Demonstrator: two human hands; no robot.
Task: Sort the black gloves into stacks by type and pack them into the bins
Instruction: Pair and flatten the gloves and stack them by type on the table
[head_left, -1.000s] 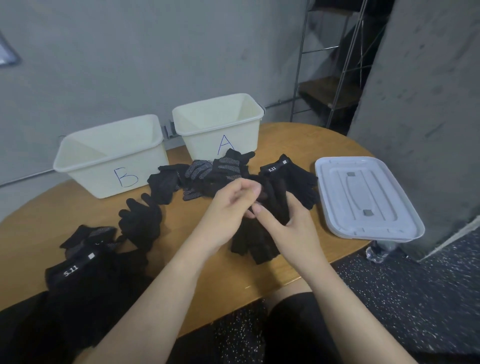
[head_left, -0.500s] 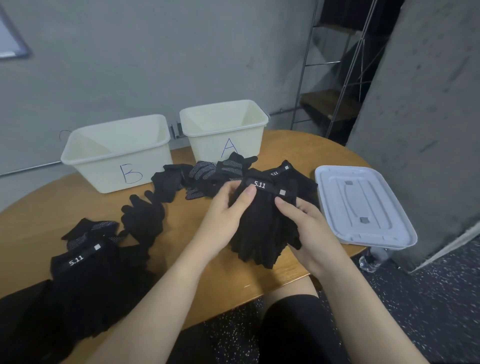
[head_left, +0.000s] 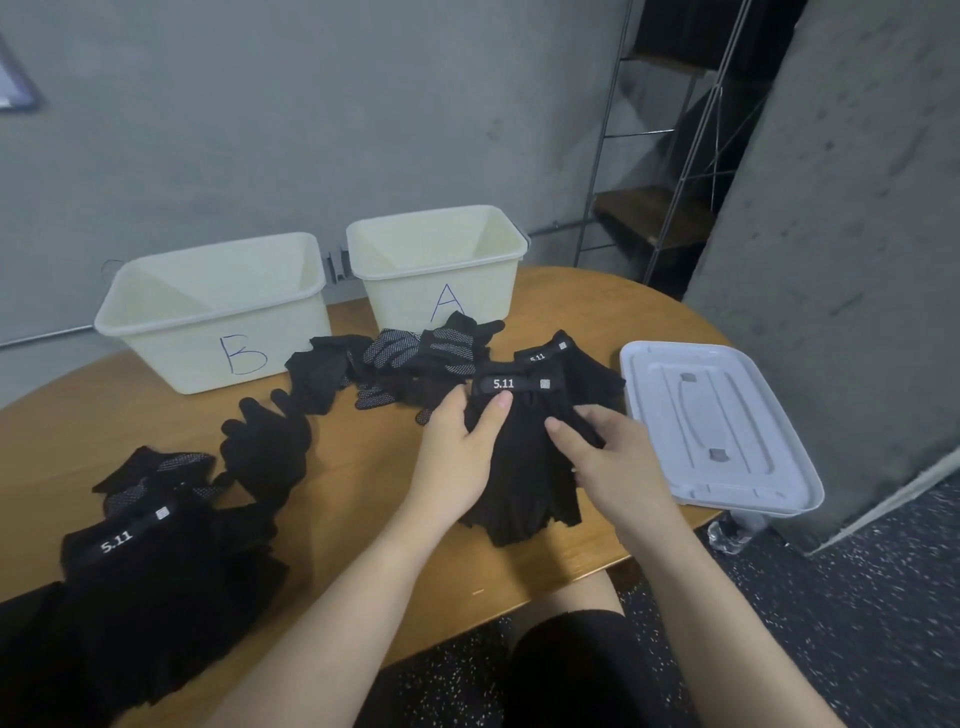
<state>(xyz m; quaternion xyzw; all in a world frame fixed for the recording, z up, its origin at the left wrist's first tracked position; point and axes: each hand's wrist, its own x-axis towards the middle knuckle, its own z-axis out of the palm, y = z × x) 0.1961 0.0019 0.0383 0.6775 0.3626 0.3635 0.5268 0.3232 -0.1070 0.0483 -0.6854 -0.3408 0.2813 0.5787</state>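
Two hands work one fingerless glove (head_left: 519, 467) lying flat near the front edge of the wooden surface (head_left: 363, 525). The left hand (head_left: 460, 457) has its grip closed on the glove's cuff end, thumb pressed just under the white "5.11" strap, fingers tucked behind the fabric. The right hand (head_left: 613, 462) pinches the glove's right side with curled fingers.

Bin B (head_left: 218, 312) and bin A (head_left: 441, 260) stand side by side at the back of the surface; what shows of their insides holds no gloves. A loose row of dotted-palm gloves (head_left: 421, 353) lies just before the bins, a plain knit glove (head_left: 270, 452) further left, and a stack of 5.11 gloves (head_left: 145, 577) at the near left edge. A white lid (head_left: 717, 426) lies on the right end, overhanging the edge. Bare wood shows between the held glove and the left stack.
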